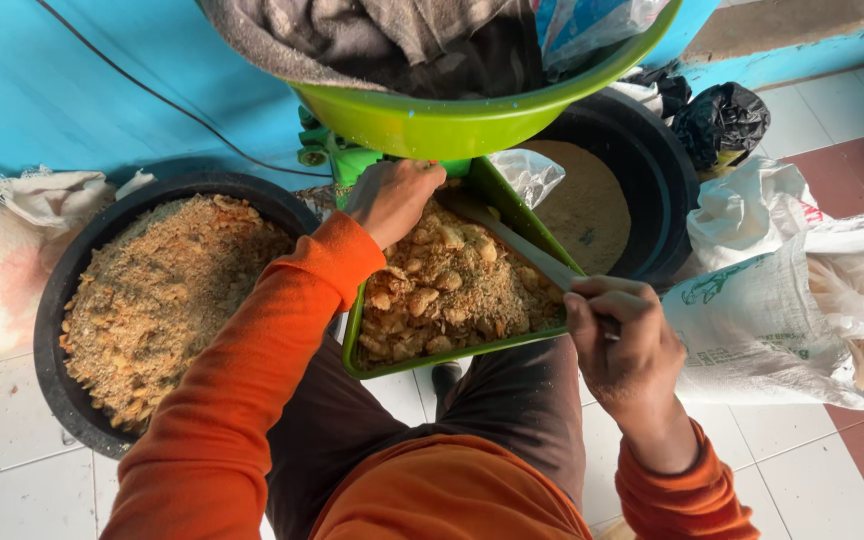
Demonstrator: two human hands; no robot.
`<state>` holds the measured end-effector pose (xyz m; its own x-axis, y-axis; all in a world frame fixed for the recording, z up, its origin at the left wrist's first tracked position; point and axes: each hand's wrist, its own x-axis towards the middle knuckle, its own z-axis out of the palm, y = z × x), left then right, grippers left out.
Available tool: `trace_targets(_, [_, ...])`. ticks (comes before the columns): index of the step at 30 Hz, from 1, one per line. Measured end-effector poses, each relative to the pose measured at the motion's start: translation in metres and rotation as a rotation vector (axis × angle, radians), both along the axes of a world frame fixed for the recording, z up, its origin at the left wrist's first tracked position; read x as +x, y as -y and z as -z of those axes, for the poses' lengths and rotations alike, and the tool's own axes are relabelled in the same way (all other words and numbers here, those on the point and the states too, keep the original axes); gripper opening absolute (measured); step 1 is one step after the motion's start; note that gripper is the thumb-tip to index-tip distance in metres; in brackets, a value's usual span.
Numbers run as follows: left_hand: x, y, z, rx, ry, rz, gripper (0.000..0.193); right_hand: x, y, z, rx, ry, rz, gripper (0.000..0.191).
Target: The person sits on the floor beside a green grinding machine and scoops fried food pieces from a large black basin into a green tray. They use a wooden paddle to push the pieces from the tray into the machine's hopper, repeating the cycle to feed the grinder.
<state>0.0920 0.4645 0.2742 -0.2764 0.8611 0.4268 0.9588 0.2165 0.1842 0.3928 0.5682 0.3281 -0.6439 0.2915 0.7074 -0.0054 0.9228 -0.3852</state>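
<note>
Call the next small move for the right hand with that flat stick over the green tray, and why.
Probably push the flat stick in the right hand forward through the crumbly brown chunks toward the far end of the green tray. The heap sits high across the tray, and the left hand already rests on it at that far end.

Left hand [392,197] resting at far edge of green tray [432,362] of crumbs; right hand [620,340] gripping flat stick [522,247] at right edge.
</note>
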Motion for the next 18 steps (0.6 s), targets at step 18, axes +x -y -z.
trace_targets(18, [-0.004, 0.001, 0.004, 0.07, 0.031, 0.103, 0.016, 0.05, -0.009, -0.051, -0.041, 0.0, 0.033, 0.026])
